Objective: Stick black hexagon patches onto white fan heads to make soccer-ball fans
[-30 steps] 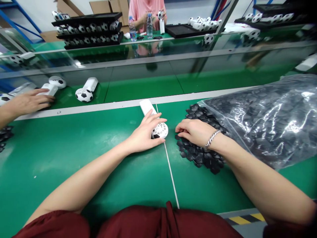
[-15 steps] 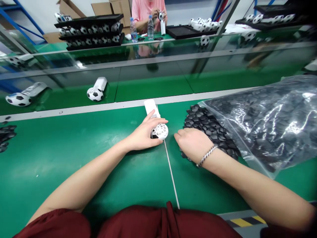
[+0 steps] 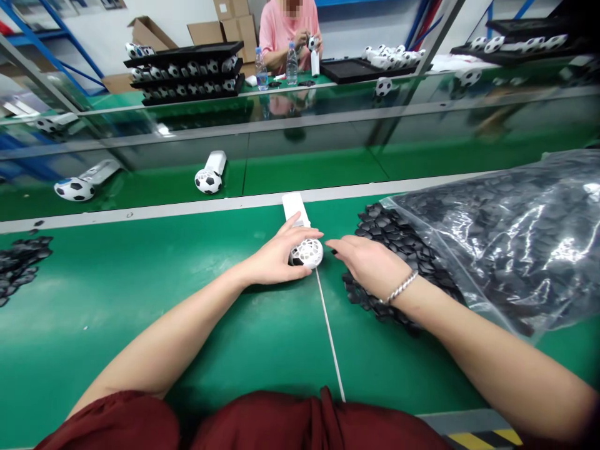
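On the green table, my left hand (image 3: 281,255) is closed around the ball-shaped end of a white device (image 3: 310,253) with a soccer-ball pattern. Its white handle (image 3: 294,209) points away from me. Many cells on the ball are open lattice, and a black patch shows at its left side. Just right of the ball, my right hand (image 3: 370,262) pinches a small black piece (image 3: 334,251) between thumb and fingers. Under and behind that hand lies a pile of loose black pieces (image 3: 398,237).
A clear plastic bag (image 3: 525,231) full of black pieces lies at the right. More black pieces (image 3: 21,265) are at the far left. Beyond the pale strip sit two soccer-ball devices (image 3: 209,180). Across the line, a person in pink (image 3: 281,31) works near stacked black trays (image 3: 187,72).
My right hand has come up from the pile toward the ball, and a black piece now shows in its fingers. My left hand keeps its hold; the view has shifted slightly.
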The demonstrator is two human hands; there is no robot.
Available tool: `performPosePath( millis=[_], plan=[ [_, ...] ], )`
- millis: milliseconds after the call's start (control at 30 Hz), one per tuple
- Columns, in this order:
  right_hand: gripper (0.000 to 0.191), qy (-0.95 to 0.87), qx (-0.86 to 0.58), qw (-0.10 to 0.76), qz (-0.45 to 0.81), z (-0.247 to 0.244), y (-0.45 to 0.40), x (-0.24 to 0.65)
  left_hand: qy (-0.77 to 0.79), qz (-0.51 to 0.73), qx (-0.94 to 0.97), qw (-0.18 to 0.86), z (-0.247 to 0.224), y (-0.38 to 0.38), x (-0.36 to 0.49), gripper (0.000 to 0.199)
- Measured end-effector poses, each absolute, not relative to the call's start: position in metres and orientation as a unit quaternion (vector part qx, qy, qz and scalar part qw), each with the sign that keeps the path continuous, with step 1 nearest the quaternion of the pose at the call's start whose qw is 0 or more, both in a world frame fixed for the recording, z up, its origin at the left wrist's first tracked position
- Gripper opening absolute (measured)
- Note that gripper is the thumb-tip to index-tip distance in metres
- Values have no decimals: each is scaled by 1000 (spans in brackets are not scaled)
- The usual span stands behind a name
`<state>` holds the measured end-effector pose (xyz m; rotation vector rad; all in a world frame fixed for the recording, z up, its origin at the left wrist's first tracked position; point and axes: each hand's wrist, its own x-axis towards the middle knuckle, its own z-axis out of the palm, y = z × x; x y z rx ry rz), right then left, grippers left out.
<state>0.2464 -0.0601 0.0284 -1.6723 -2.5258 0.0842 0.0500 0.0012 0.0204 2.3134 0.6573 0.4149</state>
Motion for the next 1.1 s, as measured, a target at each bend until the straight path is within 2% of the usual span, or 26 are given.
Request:
performPosePath(
  millis=[167, 267, 533, 700, 933, 1100],
  plan=[
    [9, -767, -555, 246, 209, 36, -57, 246, 226, 162, 893, 355, 16, 6, 47, 61],
    [6, -746, -535, 306, 252, 35, -56, 245, 222, 163, 894, 354, 16, 7, 46, 60],
    [10, -720, -517, 338, 315, 29, -54, 247, 226, 154, 895, 353, 19, 6, 47, 59],
    [4, -776, -494, 304, 247, 30, -54, 245, 228, 152, 896, 350, 18, 6, 48, 60],
    [15, -830, -434, 294, 189, 27, -55, 245, 231, 170, 891, 352, 17, 4, 51, 58],
    [14, -831, -429, 308, 175, 24, -54, 244, 270, 207, 869, 359, 15, -3, 58, 53]
  ],
)
